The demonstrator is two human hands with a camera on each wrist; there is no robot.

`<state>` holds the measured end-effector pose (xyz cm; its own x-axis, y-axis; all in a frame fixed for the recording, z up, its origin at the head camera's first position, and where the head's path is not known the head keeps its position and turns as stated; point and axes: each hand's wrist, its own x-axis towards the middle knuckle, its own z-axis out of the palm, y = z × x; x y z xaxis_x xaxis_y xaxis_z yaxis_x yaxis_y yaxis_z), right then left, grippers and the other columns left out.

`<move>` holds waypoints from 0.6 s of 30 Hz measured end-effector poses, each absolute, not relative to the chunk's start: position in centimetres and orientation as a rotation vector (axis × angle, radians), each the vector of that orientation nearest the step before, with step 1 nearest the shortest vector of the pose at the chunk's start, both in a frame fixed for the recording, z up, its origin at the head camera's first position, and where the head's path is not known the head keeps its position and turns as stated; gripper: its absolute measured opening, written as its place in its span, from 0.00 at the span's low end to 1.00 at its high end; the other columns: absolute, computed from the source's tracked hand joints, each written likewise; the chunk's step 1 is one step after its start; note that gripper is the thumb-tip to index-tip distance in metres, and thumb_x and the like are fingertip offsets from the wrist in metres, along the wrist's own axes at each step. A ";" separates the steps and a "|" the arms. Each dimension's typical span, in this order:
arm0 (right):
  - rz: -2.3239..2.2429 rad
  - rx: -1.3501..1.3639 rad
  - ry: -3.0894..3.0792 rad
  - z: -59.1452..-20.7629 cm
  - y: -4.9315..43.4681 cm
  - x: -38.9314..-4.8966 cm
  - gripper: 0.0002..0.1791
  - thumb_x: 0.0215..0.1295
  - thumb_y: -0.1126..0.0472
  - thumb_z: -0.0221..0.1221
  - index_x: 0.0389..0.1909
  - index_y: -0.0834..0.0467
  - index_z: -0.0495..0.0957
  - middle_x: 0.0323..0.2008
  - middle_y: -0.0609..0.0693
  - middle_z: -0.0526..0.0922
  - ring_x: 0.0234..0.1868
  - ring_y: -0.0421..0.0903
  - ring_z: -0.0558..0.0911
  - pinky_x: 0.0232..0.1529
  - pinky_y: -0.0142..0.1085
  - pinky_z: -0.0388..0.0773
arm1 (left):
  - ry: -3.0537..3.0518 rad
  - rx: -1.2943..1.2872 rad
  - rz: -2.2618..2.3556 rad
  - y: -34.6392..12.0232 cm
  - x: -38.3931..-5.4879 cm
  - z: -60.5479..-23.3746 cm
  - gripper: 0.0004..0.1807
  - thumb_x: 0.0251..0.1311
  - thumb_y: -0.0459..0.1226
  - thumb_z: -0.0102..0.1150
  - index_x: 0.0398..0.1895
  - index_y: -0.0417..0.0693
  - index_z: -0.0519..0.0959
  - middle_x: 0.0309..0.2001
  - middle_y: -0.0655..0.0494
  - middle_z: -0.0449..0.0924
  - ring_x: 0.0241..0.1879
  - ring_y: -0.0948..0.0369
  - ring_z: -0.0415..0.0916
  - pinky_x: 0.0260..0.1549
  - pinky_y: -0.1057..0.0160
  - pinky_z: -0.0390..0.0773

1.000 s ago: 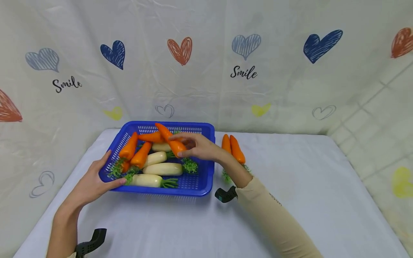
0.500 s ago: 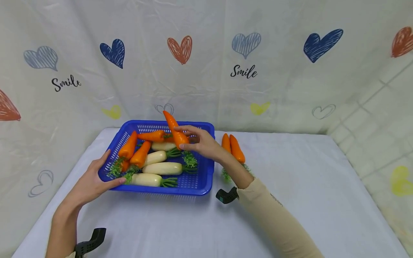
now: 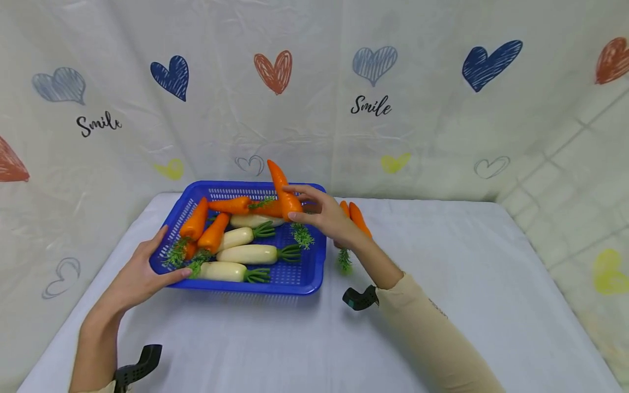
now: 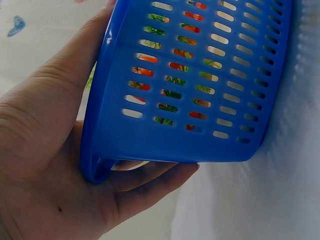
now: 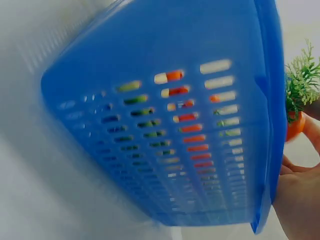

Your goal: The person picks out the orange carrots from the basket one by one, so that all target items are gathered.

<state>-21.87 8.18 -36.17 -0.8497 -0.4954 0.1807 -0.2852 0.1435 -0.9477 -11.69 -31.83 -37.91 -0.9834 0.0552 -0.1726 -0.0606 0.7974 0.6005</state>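
A blue plastic basket [image 3: 307, 275] holds several orange carrots [image 3: 214, 233] and several white radishes [image 3: 247, 254] with green tops. My left hand [image 3: 136, 281] grips the basket's left end, thumb over the rim and fingers on the outside, as the left wrist view also shows. Above the basket's back right part, my right hand [image 3: 326, 217] pinches a carrot [image 3: 285, 192] between thumb and fingers. That carrot points up and tilts left, its leafy top [image 3: 302, 236] hanging below. In the right wrist view, the basket wall hides most of the right hand [image 5: 297, 200].
Two more carrots [image 3: 360, 219] lie on the white tablecloth [image 3: 442, 262] just right of the basket, partly covered by my right hand and wrist. A pale curtain [image 3: 314, 125] printed with hearts hangs behind the table.
My right hand has lifted the carrot and carried it rightwards from over the basket's middle. The left hand stays on the basket.
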 end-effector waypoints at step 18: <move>-1.902 -0.747 2.258 -36.1 11.8 -21.5 0.31 0.72 0.62 0.64 0.74 0.47 0.72 0.64 0.58 0.77 0.59 0.57 0.83 0.61 0.44 0.85 | 2.808 -0.020 0.925 -31.7 -11.7 -37.7 0.66 0.61 0.60 0.68 0.85 0.55 0.28 0.77 0.21 0.44 0.66 0.27 0.59 0.63 0.22 0.67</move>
<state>-21.51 11.80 -36.10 -0.8752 -0.4230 0.2347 -0.3031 0.1013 -0.9476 -11.69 -31.66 -37.72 -0.9828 0.0452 -0.1790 -0.0701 0.8057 0.5882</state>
